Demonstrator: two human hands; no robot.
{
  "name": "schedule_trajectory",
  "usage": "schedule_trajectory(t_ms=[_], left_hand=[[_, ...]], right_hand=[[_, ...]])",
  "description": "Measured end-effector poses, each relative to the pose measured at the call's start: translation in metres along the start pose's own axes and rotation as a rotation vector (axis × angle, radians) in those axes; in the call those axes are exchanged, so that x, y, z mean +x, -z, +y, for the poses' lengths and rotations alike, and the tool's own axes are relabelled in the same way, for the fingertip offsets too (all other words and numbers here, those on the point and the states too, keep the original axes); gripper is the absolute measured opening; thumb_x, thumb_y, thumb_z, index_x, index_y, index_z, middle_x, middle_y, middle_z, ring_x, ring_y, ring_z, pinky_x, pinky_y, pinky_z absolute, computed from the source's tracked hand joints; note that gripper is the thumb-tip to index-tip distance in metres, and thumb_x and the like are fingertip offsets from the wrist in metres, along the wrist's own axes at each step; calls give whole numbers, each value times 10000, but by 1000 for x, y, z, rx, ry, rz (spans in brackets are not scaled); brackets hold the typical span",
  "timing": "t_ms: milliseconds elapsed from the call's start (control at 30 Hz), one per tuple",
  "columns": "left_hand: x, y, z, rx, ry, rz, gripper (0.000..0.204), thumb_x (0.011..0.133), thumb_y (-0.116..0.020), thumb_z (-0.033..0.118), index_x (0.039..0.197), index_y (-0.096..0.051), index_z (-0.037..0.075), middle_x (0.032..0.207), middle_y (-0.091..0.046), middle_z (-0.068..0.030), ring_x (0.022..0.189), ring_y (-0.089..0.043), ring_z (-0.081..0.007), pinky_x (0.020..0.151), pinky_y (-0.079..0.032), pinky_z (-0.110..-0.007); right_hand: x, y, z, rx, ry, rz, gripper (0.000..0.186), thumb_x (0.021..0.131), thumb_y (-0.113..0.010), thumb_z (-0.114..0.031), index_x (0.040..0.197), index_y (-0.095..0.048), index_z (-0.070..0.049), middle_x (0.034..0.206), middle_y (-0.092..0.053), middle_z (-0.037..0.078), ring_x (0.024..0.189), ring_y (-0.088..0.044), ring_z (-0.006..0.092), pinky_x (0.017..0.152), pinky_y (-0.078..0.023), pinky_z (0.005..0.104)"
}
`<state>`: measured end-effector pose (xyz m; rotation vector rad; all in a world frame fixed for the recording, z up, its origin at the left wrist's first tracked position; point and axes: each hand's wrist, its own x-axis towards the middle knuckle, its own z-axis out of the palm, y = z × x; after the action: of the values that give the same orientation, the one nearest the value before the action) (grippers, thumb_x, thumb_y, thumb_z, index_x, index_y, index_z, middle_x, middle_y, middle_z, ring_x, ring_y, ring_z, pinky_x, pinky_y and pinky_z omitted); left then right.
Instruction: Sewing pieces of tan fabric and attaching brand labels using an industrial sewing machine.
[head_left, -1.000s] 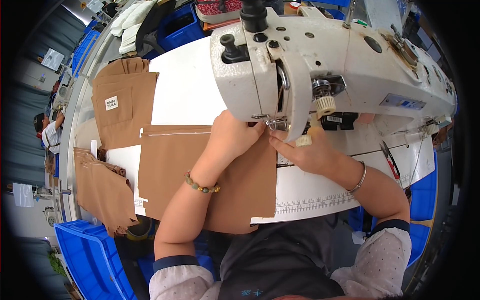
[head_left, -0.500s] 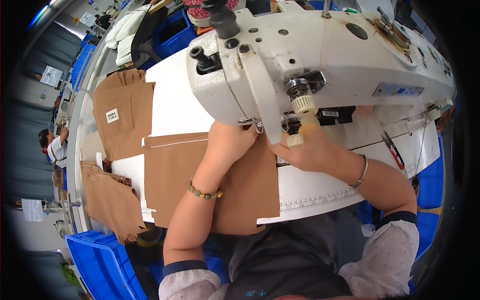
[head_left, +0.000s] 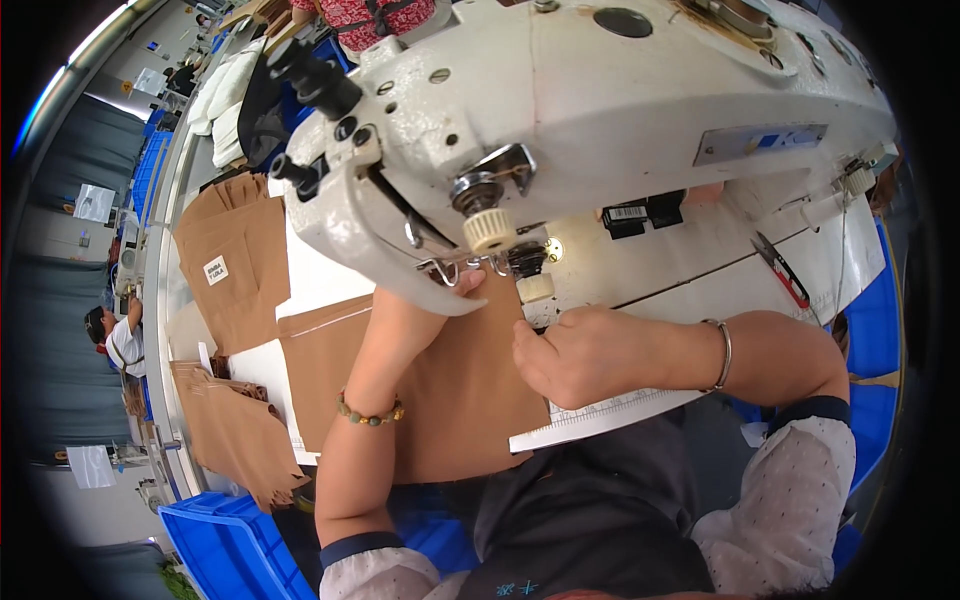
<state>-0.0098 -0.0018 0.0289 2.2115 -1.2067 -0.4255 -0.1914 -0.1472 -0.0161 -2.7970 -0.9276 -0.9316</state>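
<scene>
White-painted metal: sewing machine (head_left: 620,110) taken as reference, its head (head_left: 430,110) pointed left. Pale tabletop (head_left: 850,250) is spread under the machine and out past its head, near edge marked with a ruler scale (head_left: 650,402). Brown fabric panel (head_left: 460,390) is laid flat on the near side of the machine, far part run up to the needle area, near edge hung past the tabletop; whether it is clamped under the foot is hidden by the head. Blue crate (head_left: 225,540) is placed left of the machine, on the near side. Brown pocket pieces (head_left: 235,290) are stacked left of the machine head; second brown bundle (head_left: 240,430) is laid nearer, same side. Left hand (head_left: 410,315) is rested on the panel at the machine head, partly covered by the white lever (head_left: 350,225); pinched or spread, cannot be told. Right hand (head_left: 580,355) is placed nearer than the machine, fingers curled, tips brought together at the panel's right edge; any cloth between cannot be made out. Black block (head_left: 640,215) is set under the machine arm. Red-handled snips (head_left: 785,270) are laid nearer than the machine's right half
</scene>
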Motion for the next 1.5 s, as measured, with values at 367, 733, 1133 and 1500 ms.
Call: schedule_trajectory(t_ms=[367, 733, 1133, 1500], left_hand=[[2, 3, 8, 94, 192, -50, 325, 853, -767, 111, 1100, -648, -64, 1001, -705, -167, 852, -649, -272, 781, -524, -404], [26, 0, -48, 230, -209, -45, 177, 896, -682, 103, 1009, -677, -34, 974, -713, -157, 867, -637, -313, 806, -512, -423], [8, 82, -63, -128, -21, -173, 256, 818, -807, 82, 1056, -726, 37, 968, -747, -56, 826, -697, -185, 709, -572, -359], [10, 98, -122, -184, 161, -65, 230, 826, -782, 34, 1046, -738, -19, 949, -746, -60, 835, -654, -143, 754, -554, -310]], right_hand=[[1, -3, 0, -26, 12, 4, 283, 671, -648, -181, 808, -700, 61, 845, -700, 274, 507, -634, 166, 395, -466, 286], [-2, -15, 15, -212, -54, -8, 207, 755, -632, -126, 896, -696, 11, 816, -656, 104, 508, -547, 104, 438, -417, 243], [-1, -8, 9, -24, 24, 33, 212, 727, -638, -154, 864, -676, 3, 779, -636, 100, 506, -541, 106, 441, -422, 255], [2, -9, -3, -81, 81, -13, 244, 778, -632, -174, 870, -698, 42, 838, -678, 180, 545, -597, 117, 458, -466, 239]])
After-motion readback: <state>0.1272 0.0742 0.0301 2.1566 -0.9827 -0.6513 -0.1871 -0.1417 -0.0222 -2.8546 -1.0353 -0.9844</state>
